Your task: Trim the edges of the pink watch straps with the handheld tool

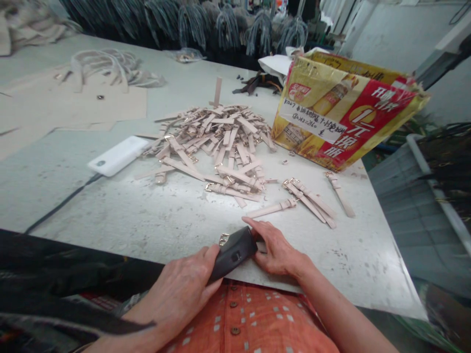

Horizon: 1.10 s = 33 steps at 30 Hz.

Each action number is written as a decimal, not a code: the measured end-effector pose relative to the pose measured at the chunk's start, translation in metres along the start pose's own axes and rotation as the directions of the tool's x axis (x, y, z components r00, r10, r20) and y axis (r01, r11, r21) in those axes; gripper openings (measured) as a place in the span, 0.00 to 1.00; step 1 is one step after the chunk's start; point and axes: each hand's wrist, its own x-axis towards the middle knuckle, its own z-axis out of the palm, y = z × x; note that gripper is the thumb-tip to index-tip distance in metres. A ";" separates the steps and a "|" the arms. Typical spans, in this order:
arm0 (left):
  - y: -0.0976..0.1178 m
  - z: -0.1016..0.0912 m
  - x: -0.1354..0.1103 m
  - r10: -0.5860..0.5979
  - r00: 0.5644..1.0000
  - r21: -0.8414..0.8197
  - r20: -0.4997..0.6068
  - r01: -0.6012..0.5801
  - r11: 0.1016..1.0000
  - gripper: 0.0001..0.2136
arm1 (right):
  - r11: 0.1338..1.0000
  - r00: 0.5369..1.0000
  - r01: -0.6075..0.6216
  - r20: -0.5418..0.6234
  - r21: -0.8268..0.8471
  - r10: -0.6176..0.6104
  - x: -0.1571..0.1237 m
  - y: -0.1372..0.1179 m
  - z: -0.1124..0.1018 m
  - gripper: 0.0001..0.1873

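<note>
My left hand (187, 279) is wrapped around a black handheld device (235, 252) with a small square switch on its side, tilted over the table's near edge. At the device's far end is my right hand (274, 247), fingers curled round a pale strap end (261, 247). A gold buckle (223, 239) shows just behind the device; the strap between is hidden. Beyond my hands lies a heap of pale buckle straps (228, 132). One loose strap (272, 209) lies just past my right fingertips, and a small group of straps (311, 201) lies to its right.
A yellow and red cardboard box (316, 113) stands at the right back. On the left are a white power bank (118, 156) with a black cable (62, 203), and pale sheets (125, 105) under looped straps (106, 66). A grey bin (423, 211) stands beyond the right edge.
</note>
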 end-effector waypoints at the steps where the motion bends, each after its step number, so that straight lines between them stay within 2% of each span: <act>1: -0.003 0.000 0.002 -0.001 1.000 0.001 0.007 0.001 1.000 0.13 | 1.000 1.000 -0.011 -0.008 0.002 0.011 0.000 0.000 0.001 0.58; 3: -0.011 -0.004 0.005 -0.014 1.000 -0.016 0.028 0.014 1.000 0.12 | 1.000 1.000 -0.016 -0.018 0.010 0.016 0.000 0.000 0.002 0.57; 8: -0.042 -0.014 0.003 -0.062 0.994 -0.114 -0.086 0.052 0.992 0.16 | 1.000 0.999 0.006 -0.036 0.025 -0.006 0.001 0.000 0.006 0.53; 12: -0.060 -0.003 -0.013 -0.017 0.996 -0.145 -0.086 0.004 0.989 0.16 | 0.999 0.999 0.022 -0.045 0.030 -0.021 0.001 -0.001 0.006 0.48; 15: -0.057 0.011 -0.022 0.000 0.998 -0.085 -0.065 -0.006 0.996 0.16 | 0.999 0.999 0.021 -0.043 0.036 -0.020 0.001 -0.003 0.005 0.47; 18: -0.043 0.020 -0.018 0.017 1.000 -0.029 -0.012 -0.017 0.999 0.16 | 0.999 0.999 0.013 -0.036 0.046 -0.012 0.001 -0.003 0.004 0.46; 21: -0.026 0.020 -0.004 0.031 1.000 -0.004 -0.005 -0.031 1.000 0.15 | 0.999 0.999 -0.001 -0.034 0.047 0.002 0.001 -0.003 0.004 0.47; 24: -0.019 0.010 0.005 0.022 1.000 -0.018 -0.005 -0.022 1.000 0.12 | 0.999 0.998 -0.024 -0.055 0.047 0.026 0.001 -0.002 0.006 0.48; 27: -0.027 -0.004 0.006 -0.001 1.000 -0.097 -0.010 0.000 0.995 0.14 | 0.999 0.998 -0.010 -0.067 0.052 0.014 0.001 -0.001 0.007 0.49; 29: -0.041 -0.010 0.002 -0.042 0.997 -0.128 -0.072 0.032 0.991 0.17 | 0.999 0.998 0.013 -0.067 0.044 -0.010 0.001 0.000 0.008 0.48; 31: -0.056 -0.014 -0.002 -0.077 0.991 -0.135 -0.107 0.062 0.989 0.18 | 0.999 0.997 0.037 -0.066 0.032 -0.035 0.001 0.001 0.008 0.46; 33: -0.067 -0.013 -0.006 -0.082 0.992 -0.143 -0.094 0.068 0.987 0.20 | 0.998 0.996 0.060 -0.066 0.023 -0.059 0.001 0.002 0.008 0.42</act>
